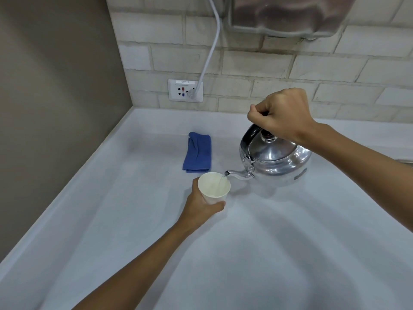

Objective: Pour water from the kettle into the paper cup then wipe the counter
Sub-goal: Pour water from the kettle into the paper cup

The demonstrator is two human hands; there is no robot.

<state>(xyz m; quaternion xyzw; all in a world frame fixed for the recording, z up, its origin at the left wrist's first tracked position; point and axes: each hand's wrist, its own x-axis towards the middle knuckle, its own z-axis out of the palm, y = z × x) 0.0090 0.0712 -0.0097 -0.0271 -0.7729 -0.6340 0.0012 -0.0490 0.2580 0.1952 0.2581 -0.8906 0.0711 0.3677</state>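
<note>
**Kettle tipped over the cup**

I see my right hand closed in a fist around the handle of the steel kettle, which is tilted with its spout pointing toward my left hand. The spout tip sits just above the rim of the paper cup, and a thin stream of water runs into it. My left hand wraps the cup from below and behind, fingers curled round its side, holding it over the white counter. A folded blue cloth lies flat on the counter just beyond my left hand, beside the kettle and apart from it.
</note>
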